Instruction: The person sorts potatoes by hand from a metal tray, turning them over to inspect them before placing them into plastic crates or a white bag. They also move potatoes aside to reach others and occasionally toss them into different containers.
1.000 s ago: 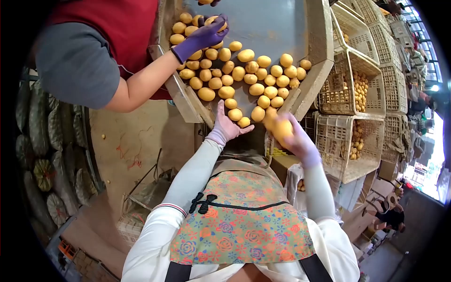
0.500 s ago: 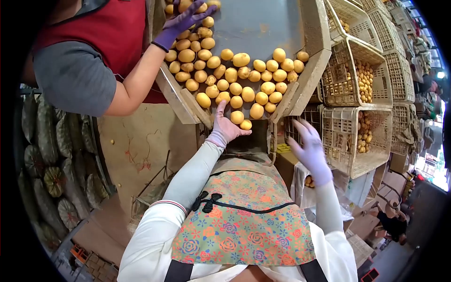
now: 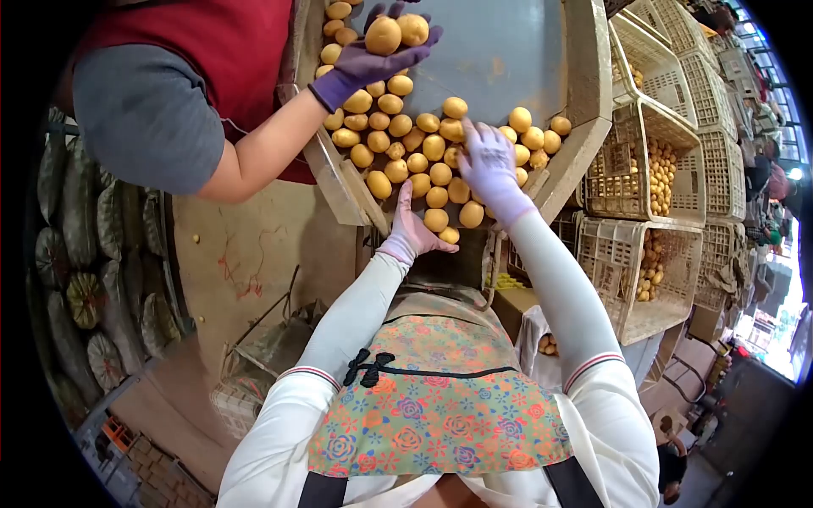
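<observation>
We reach both arms forward, sleeved in white down to the wrists. Our left hand (image 3: 412, 227), gloved, is open, with the fingers together pointing ahead and the thumb out to the right. Our right hand (image 3: 489, 165), gloved too, is stretched further out, palm down, fingers splayed.

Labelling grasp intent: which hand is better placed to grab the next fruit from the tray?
Likely right: the right hand lies spread over the yellow fruits mid-pile, while the left hand dams the lowest ones at the tray mouth.
</observation>
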`<state>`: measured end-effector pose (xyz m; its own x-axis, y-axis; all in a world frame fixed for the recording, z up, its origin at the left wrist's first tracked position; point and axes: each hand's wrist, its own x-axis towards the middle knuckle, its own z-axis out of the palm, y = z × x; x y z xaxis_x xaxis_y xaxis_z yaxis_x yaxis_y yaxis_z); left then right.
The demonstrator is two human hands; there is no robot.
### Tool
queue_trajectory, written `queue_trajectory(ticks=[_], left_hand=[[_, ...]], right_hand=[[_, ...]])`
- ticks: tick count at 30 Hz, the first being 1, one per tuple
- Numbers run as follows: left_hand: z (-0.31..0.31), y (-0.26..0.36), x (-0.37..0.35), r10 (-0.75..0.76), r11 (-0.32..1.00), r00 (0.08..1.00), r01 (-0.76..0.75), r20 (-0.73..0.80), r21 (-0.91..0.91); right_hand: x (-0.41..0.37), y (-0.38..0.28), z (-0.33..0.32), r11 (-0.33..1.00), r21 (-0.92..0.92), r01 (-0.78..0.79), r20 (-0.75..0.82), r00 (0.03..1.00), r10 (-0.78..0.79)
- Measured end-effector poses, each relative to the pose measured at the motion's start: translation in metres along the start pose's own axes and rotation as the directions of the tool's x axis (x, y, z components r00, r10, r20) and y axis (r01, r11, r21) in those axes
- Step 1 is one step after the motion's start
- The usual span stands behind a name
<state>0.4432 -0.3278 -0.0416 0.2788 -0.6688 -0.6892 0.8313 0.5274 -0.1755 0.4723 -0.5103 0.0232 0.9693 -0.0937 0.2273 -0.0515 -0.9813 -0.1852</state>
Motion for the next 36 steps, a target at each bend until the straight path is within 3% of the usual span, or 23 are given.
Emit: queue_trajectory(ticks=[1, 3, 4, 5, 7, 8, 11, 13, 15, 16, 17, 19, 21, 23, 25, 27, 29, 31, 33, 34, 35, 36], left_hand=[[-0.003, 0.000, 0.004, -0.002, 1.000, 1.000, 0.002, 0.003, 0.007], [-0.011, 0.000, 0.009, 0.051, 0.998, 0.998, -0.052, 0.035, 0.029], [-0.009, 0.000, 0.006, 0.017, 1.000, 0.999, -0.018, 0.051, 0.020], [-0.007, 0.000, 0.004, 0.012, 1.000, 0.998, -0.013, 0.054, 0.020], [0.000, 0.001, -0.005, -0.057, 0.995, 0.998, 0.055, 0.027, 0.079], [0.007, 0.001, -0.009, -0.087, 0.993, 0.994, 0.091, -0.060, 0.077], [-0.003, 0.004, -0.004, -0.101, 0.992, 0.993, 0.096, 0.063, 0.083], [-0.005, 0.002, -0.001, -0.067, 0.992, 0.997, 0.064, 0.027, 0.107], [-0.035, 0.004, 0.029, -0.025, 0.999, 0.989, 0.029, 0.144, -0.029], [-0.031, 0.003, 0.027, -0.030, 0.999, 0.989, 0.034, 0.144, -0.022], [-0.024, 0.003, 0.020, -0.043, 0.999, 0.994, 0.043, 0.103, 0.006], [-0.014, 0.003, 0.012, -0.058, 0.997, 0.998, 0.057, 0.022, 0.051], [-0.023, 0.004, 0.023, -0.027, 0.999, 0.998, 0.026, 0.053, 0.026], [-0.026, 0.004, 0.021, -0.005, 1.000, 0.998, 0.004, 0.070, 0.015], [-0.024, 0.004, 0.017, -0.053, 0.998, 0.990, 0.058, 0.131, -0.031], [-0.022, 0.003, 0.014, -0.048, 0.998, 0.986, 0.054, 0.159, -0.034], [-0.011, 0.001, 0.006, -0.021, 0.986, 0.999, 0.013, 0.048, 0.164], [-0.006, 0.000, 0.002, -0.036, 0.994, 0.999, 0.037, -0.011, 0.102], [-0.020, 0.003, 0.014, -0.039, 0.998, 0.994, 0.033, 0.098, 0.057], [-0.012, 0.001, 0.003, -0.012, 0.993, 0.996, 0.001, 0.093, 0.116], [-0.021, 0.001, 0.008, -0.006, 0.995, 0.996, -0.003, 0.090, 0.102], [-0.033, 0.003, 0.020, 0.030, 0.998, 0.980, -0.041, 0.197, 0.054]], right_hand=[[0.019, -0.005, 0.003, 0.991, 0.078, -0.106, 0.196, 0.977, 0.089], [0.031, -0.016, 0.019, 0.984, -0.122, -0.127, 0.193, 0.970, 0.149], [0.041, -0.019, 0.019, 0.971, -0.076, -0.226, 0.216, 0.947, 0.238], [0.043, -0.015, 0.014, 0.970, -0.081, -0.229, 0.215, 0.946, 0.241], [0.050, -0.005, -0.002, 0.978, -0.193, -0.075, 0.360, 0.922, 0.141], [0.050, 0.003, -0.007, 0.968, -0.252, -0.005, 0.263, 0.962, 0.073], [0.049, 0.047, -0.023, 0.958, -0.109, -0.264, 0.032, 0.963, 0.269], [0.045, 0.065, -0.016, 0.880, -0.069, -0.469, 0.152, 0.867, 0.474], [0.055, 0.063, -0.025, 0.908, -0.128, -0.399, 0.240, 0.876, 0.419], [0.059, 0.064, -0.029, 0.931, -0.182, -0.318, 0.331, 0.871, 0.362], [0.063, 0.075, -0.025, 0.927, -0.183, -0.328, 0.326, 0.869, 0.372], [0.075, 0.088, -0.025, 0.761, 0.308, -0.571, 0.453, 0.791, 0.411], [0.068, 0.076, -0.029, 0.783, 0.307, -0.541, 0.458, 0.805, 0.377], [0.054, 0.059, -0.024, 0.752, 0.486, -0.445, 0.276, 0.895, 0.351], [0.053, 0.039, -0.011, 0.787, 0.446, -0.427, 0.198, 0.904, 0.378], [0.062, 0.001, -0.020, 0.886, 0.236, -0.399, 0.212, 0.911, 0.354], [0.066, -0.012, -0.002, 0.934, 0.111, -0.339, 0.289, 0.910, 0.296], [0.064, -0.011, 0.008, 0.938, 0.062, -0.342, 0.388, 0.874, 0.293], [0.061, 0.007, 0.017, 0.888, 0.305, -0.343, 0.277, 0.924, 0.263], [0.057, 0.010, 0.009, 0.876, 0.352, -0.330, 0.198, 0.941, 0.275], [0.049, 0.008, -0.015, 0.876, 0.364, -0.317, 0.188, 0.946, 0.265], [0.035, 0.002, -0.045, 0.822, 0.458, -0.339, 0.206, 0.940, 0.273]])
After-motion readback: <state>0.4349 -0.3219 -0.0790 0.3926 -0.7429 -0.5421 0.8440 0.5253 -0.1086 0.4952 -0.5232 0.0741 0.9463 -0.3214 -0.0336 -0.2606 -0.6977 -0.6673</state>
